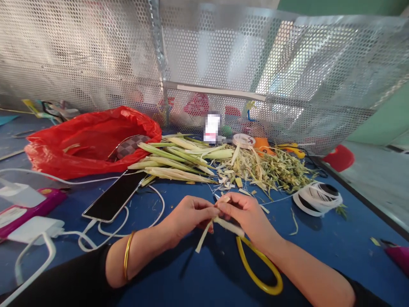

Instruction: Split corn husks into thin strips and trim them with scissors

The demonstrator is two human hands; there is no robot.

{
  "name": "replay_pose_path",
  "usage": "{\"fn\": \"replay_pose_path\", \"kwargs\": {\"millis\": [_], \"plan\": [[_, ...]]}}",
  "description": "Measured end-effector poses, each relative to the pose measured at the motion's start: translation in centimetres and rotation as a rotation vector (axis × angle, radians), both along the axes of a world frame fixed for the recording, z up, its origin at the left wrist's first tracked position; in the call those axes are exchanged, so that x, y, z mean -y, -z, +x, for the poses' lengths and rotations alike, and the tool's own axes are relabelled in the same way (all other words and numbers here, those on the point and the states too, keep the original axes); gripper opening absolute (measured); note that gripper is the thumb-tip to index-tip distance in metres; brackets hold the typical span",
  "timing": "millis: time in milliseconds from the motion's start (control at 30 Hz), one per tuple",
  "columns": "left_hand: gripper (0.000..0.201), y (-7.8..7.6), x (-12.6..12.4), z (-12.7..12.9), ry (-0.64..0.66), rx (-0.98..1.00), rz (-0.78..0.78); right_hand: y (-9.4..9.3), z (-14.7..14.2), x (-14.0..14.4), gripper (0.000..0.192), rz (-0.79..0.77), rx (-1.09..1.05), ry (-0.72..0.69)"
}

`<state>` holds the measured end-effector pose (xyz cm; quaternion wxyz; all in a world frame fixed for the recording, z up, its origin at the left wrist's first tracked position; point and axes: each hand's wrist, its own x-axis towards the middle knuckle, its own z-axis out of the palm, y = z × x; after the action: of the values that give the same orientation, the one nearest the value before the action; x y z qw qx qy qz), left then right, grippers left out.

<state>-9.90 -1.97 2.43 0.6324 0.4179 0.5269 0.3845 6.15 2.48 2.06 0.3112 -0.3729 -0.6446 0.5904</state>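
Observation:
Both hands meet above the blue table, fingers pinched together. My left hand [194,215] is closed on a narrow, pale strip of plant husk [229,227], whose ends hang below the fingers. My right hand [246,213] pinches the same strip from the other side. Under the right palm shows a yellow looped handle [260,268], apparently of scissors; a small metallic tip pokes out above the fingers. Whether the right hand holds this tool or it lies on the table, I cannot tell. The fingertips partly hide the middle of the strip.
Beyond the hands lie pale green husks [179,160] and a heap of dried plant bits [275,168]. A white thread spool [318,198] trails thread leftward. At left are a red plastic bag [79,145], a phone [115,196] and white cables. A perforated metal screen [217,59] stands behind.

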Motion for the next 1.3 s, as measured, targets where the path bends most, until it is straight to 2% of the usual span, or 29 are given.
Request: {"fn": "replay_pose_path", "kwargs": {"millis": [133, 367, 700, 767, 867, 933, 1033, 1100, 1133, 1200, 1300], "plan": [[0.020, 0.2, 0.1, 0.2, 0.033, -0.059, 0.018, 0.5, -0.2, 0.4, 0.015, -0.034, -0.045, 0.036], [0.016, 0.0, 0.2, 0.1, 0.071, -0.093, 0.044, 0.6, -0.3, 0.7, 0.015, 0.032, -0.017, 0.159], [0.019, 0.2, 0.2, 0.2, 0.122, -0.162, 0.026, 1.0, -0.4, 0.9, 0.016, 0.072, 0.037, 0.181], [0.021, 0.1, 0.1, 0.2, 0.112, -0.126, 0.011, 1.0, -0.3, 0.5, 0.016, 0.082, 0.039, 0.177], [0.026, 0.1, 0.0, 0.1, 0.023, -0.042, 0.012, 0.8, 0.3, -0.4, 0.018, 0.115, 0.045, 0.169], [0.032, 0.2, -0.1, 0.0, -0.032, 0.002, 0.036, 0.4, 1.0, -0.7, 0.020, 0.259, 0.063, 0.241], [0.038, 0.3, -0.3, -0.2, -0.097, 0.052, 0.068, -0.1, 2.0, -0.5, 0.015, 0.734, 0.154, 0.408], [0.036, 0.4, -0.4, -0.3, -0.151, 0.072, 0.077, 0.0, 2.1, 0.2, 0.016, 0.965, 0.246, 0.331], [0.033, 0.5, -0.4, -0.4, -0.170, 0.085, 0.076, 0.1, 1.9, 0.5, 0.018, 1.001, 0.306, 0.245], [0.025, 0.6, -0.4, -0.4, -0.184, 0.102, 0.077, 0.6, 1.4, 1.2, 0.021, 0.966, 0.426, 0.090], [0.020, 0.9, -0.4, -0.3, -0.200, 0.088, 0.101, 1.3, 0.5, 1.7, 0.025, 0.895, 0.519, -0.013]]}}
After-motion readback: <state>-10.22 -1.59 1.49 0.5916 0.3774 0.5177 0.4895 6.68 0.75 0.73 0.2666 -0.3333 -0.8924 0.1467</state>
